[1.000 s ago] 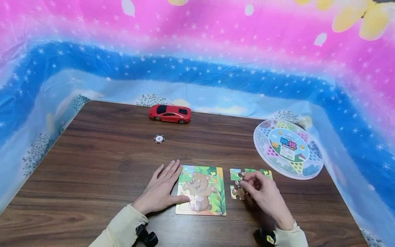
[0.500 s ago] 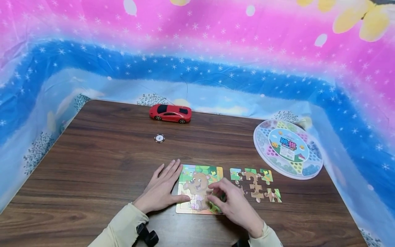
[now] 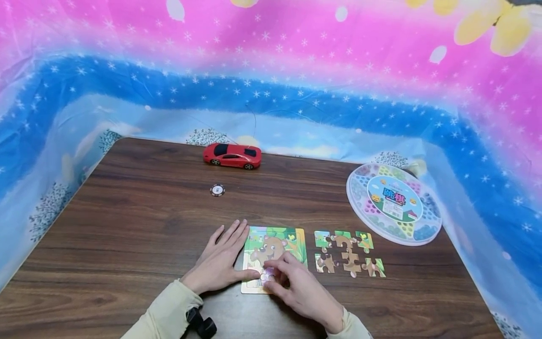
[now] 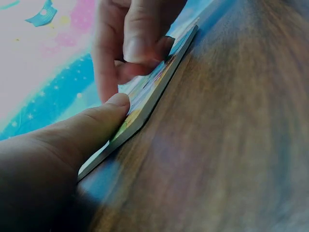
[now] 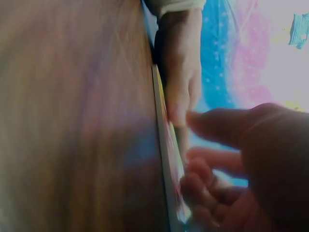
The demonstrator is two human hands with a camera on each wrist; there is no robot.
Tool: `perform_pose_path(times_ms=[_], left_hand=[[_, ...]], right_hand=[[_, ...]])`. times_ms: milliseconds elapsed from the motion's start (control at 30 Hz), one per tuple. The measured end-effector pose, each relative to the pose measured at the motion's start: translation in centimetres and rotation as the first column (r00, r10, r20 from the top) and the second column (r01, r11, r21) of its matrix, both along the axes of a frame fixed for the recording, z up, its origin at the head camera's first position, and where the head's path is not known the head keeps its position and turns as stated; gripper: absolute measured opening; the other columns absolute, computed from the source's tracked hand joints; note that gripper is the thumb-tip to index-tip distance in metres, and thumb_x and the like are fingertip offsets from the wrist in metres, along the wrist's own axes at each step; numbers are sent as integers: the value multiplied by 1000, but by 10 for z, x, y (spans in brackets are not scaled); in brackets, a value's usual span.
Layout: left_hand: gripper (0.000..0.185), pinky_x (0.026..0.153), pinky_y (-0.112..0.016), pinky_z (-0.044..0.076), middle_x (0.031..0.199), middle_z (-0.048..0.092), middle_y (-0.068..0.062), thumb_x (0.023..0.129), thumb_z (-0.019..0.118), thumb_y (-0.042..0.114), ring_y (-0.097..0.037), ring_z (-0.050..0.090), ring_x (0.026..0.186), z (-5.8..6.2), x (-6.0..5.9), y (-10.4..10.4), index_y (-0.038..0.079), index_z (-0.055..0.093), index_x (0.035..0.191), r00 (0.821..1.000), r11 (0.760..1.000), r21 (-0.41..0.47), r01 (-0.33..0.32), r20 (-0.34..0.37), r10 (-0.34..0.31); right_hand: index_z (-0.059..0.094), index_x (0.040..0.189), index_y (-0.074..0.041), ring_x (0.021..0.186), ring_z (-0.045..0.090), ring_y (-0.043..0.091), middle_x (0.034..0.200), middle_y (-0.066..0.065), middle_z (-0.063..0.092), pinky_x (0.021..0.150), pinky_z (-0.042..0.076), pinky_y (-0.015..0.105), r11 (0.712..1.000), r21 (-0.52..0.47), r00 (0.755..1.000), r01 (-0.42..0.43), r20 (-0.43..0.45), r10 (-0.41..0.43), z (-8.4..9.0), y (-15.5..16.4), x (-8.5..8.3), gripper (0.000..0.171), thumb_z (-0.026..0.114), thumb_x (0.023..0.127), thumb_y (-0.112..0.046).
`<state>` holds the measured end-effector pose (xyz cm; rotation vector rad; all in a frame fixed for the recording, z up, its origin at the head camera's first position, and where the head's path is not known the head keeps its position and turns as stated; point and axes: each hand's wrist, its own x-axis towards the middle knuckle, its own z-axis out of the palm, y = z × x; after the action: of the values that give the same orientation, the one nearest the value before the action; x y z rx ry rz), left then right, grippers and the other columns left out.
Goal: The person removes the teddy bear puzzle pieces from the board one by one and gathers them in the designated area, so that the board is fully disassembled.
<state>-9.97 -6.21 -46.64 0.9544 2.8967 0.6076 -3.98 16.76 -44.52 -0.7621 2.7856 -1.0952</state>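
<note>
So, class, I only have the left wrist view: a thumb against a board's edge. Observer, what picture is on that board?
Observer: A brown bear among green leaves, on the puzzle board.
Operator: Are any pieces off it?
Observer: Yes, loose pieces lie on the table, right of the board.
Operator: Anything else there?
Observer: A red toy car near the far edge.

Matt wood-grain table (image 3: 139,221), glossy plastic toy car (image 3: 232,156), printed cardboard puzzle board (image 3: 297,238).
</note>
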Motion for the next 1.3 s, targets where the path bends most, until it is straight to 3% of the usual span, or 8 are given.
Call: perform_pose_path(times_ms=[167, 333, 533, 933, 1167, 1300], left_hand=[[113, 116, -53, 5, 161, 17, -11, 77, 51, 82, -25, 8, 149, -1, 0, 0, 3, 23, 154, 1000, 1000, 1, 0, -8, 0], [107, 116, -53, 6, 161, 18, -11, 82, 48, 78, -25, 10, 148, -1, 0, 0, 3, 24, 154, 1000, 1000, 10, -4, -16, 4], [90, 116, -51, 5, 161, 19, -10, 92, 46, 66, -24, 11, 148, 0, 1, 0, 4, 24, 154, 1000, 999, 34, -12, -5, 12], [85, 116, -52, 7, 159, 22, -12, 94, 47, 61, -27, 15, 147, -2, 0, 0, 1, 27, 152, 999, 998, 54, -9, -39, 11], [64, 116, -52, 10, 157, 27, -13, 103, 44, 40, -28, 19, 146, -1, 1, 0, -1, 31, 150, 998, 998, 61, -8, -61, 11], [62, 116, -51, 10, 158, 26, -14, 103, 46, 35, -29, 19, 146, -1, 1, -1, -1, 31, 150, 998, 999, 46, 0, -70, 3]], right_hand=[[66, 123, -12, 82, 44, 5, 93, -9, 48, 68, 39, 17, 991, 131, 997, 11, -73, -1, -2, -7, 2, 40, 72, 89, -31], [68, 120, -15, 83, 42, 6, 91, -11, 48, 67, 37, 18, 982, 185, 992, 44, -122, -22, -2, -10, 4, 38, 73, 87, -34], [65, 117, -13, 82, 43, 5, 88, -11, 46, 68, 38, 19, 986, 149, 992, 79, -109, -63, -4, -10, 4, 40, 76, 85, -35], [65, 110, -16, 80, 44, 3, 87, -12, 48, 67, 40, 18, 990, 110, 989, 92, -121, -79, -6, -10, 2, 35, 77, 83, -35], [61, 108, -19, 76, 47, 5, 87, -10, 50, 64, 41, 17, 993, 61, 991, 97, -94, -91, -7, -10, 2, 36, 80, 81, -32], [57, 104, -19, 73, 50, 7, 87, -8, 52, 62, 43, 17, 995, -8, 992, 103, -71, -104, -6, -10, 2, 36, 82, 79, -26]])
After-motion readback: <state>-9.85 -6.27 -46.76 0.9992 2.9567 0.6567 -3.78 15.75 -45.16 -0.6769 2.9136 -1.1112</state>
